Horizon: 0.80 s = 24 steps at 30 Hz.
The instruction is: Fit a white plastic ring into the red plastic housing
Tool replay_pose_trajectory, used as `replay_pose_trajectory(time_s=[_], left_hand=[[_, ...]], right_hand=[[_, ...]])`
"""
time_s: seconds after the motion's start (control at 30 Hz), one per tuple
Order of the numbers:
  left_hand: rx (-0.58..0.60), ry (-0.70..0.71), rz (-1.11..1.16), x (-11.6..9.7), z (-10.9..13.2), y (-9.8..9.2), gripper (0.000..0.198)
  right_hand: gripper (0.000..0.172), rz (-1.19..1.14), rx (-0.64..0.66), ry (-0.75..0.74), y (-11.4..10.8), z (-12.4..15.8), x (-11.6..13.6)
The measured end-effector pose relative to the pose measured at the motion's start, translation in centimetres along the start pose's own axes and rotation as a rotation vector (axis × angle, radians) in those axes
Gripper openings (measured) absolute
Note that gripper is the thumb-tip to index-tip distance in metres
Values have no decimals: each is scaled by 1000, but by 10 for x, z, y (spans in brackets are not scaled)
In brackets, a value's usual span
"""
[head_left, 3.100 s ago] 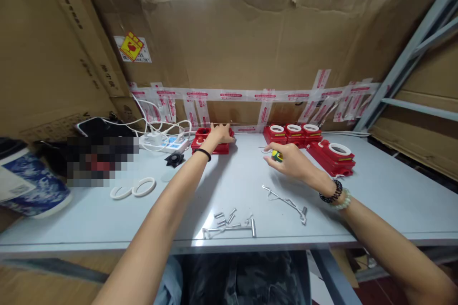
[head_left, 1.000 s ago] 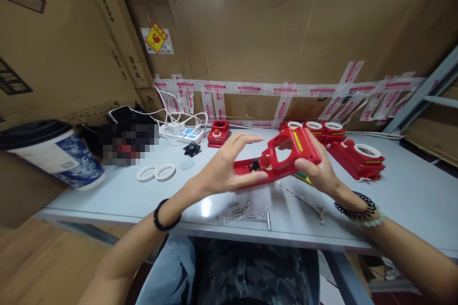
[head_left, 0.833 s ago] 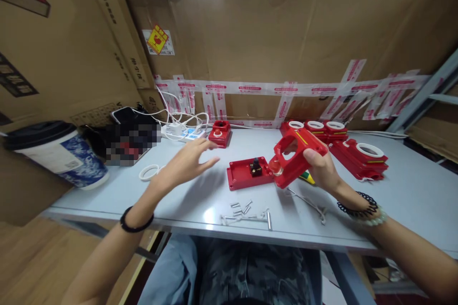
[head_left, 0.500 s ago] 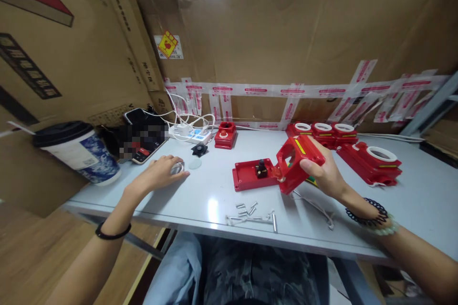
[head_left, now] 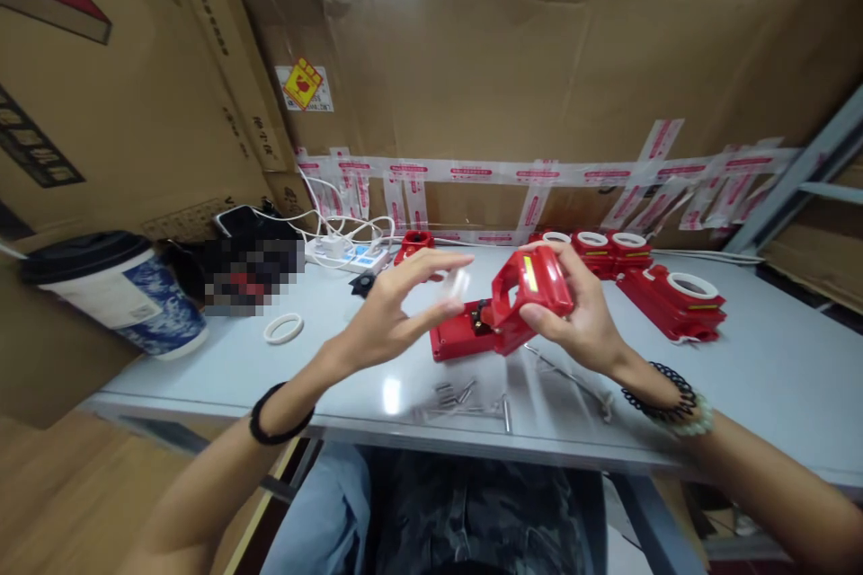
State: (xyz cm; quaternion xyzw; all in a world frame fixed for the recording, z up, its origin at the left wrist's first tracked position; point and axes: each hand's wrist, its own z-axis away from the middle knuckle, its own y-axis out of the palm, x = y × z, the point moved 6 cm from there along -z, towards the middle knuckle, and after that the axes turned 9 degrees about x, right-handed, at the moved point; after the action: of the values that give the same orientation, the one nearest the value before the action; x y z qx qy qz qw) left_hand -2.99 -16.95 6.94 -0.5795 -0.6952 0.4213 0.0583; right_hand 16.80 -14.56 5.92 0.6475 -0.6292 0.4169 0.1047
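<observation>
Left hand (head_left: 381, 310), half-open, pinches a blurred whitish, ring-like piece (head_left: 457, 283); right hand (head_left: 581, 305) curls around a tilted red plastic housing (head_left: 541, 283), behind the worktop's front edge (head_left: 566, 449). Loose fingertips could drop the piece.

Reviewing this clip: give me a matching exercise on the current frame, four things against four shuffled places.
1. tilted red cover
2. blurred whitish piece
3. paper cup
4. small metal pieces

A. toward the left end of the table
B. near the front edge, between the forearms
C. in the right hand
D. in the left hand

Pairs: 1-C, 2-D, 3-A, 4-B
</observation>
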Motion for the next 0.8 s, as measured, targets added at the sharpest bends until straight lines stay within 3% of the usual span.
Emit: replay_pose_trajectory(time_s=[0.1, 0.27, 0.57, 0.8], left_hand=[[-49, 110, 113, -12, -24, 21, 41], [-67, 120, 214, 0, -28, 40, 48], [-150, 110, 249, 2, -22, 43, 50], [-137, 97, 273, 0, -20, 46, 50]], right_hand=[[50, -34, 2, -51, 4, 0, 4], [49, -76, -19, -34, 1, 7, -5], [51, -113, -36, -45, 7, 11, -8], [52, -114, -33, -53, 6, 13, -9]])
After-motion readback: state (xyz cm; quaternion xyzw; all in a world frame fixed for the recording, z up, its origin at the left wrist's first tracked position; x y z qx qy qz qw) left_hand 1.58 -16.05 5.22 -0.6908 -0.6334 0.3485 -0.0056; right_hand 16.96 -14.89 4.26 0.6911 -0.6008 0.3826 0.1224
